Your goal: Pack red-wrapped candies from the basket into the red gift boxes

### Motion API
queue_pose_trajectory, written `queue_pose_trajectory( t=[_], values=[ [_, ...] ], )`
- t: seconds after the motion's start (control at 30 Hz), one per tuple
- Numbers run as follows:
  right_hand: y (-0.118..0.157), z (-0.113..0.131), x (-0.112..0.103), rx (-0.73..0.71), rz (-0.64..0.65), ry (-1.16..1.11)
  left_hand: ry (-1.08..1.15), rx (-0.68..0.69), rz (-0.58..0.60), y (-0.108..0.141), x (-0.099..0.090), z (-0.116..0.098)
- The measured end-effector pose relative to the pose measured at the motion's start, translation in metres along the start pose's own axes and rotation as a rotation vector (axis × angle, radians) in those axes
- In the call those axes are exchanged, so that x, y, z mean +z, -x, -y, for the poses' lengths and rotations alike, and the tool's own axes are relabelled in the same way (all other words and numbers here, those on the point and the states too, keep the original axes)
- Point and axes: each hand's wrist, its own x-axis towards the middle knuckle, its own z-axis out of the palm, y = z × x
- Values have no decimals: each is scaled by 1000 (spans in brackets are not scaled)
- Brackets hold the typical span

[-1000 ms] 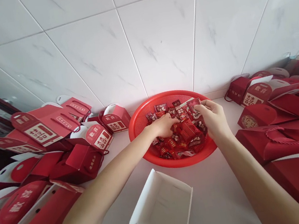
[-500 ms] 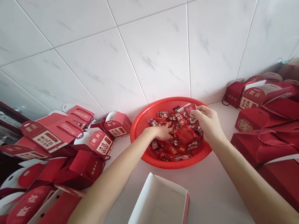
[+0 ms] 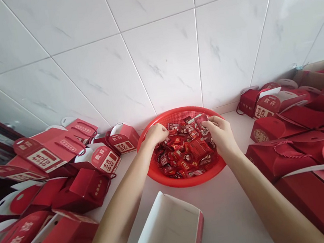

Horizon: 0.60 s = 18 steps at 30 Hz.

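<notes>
A red plastic basket with a perforated wall holds a heap of small wrapped candies in red and dark red. My left hand is over the basket's left rim, fingers pinched together on a wrapped candy that mostly blends into the heap. On the right side, my right hand grips a dark red candy packet with white lettering between thumb and fingers, just above the other sweets. An open carton, white inside and red outside, stands in front of the basket, between my forearms.
Red gift boxes with handles and gold or white characters crowd the left side. More red boxes are packed along the right. A brown cardboard box sits at the far right. White tiled wall rises behind the basket.
My left hand has come up out of the middle of the candies toward the basket's left rim, its fingers now pinched. My right hand stays on its packet. The view has shifted slightly.
</notes>
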Motion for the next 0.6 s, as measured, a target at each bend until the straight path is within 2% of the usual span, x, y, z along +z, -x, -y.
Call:
queue_pose_trajectory(
  t=[0.13,0.2,0.3,0.43,0.53,0.6],
  values=[
    [-1,-1,-1,-10,-8,1,35,-48,-196,-9,4,11],
    [-1,-2,-1,-2,-6,-5,52,-40,-230,-11,9,12],
    [-2,-2,-1,3,-2,-6,70,11,-220,-11,13,10],
    [-2,-2,0,5,-6,-44,114,184,-140,-4,9,0],
    [-3,-2,0,19,0,-85,131,337,44,5,2,-8],
    [-4,-2,-1,31,7,-98,117,385,137,12,-1,-11]
  ],
)
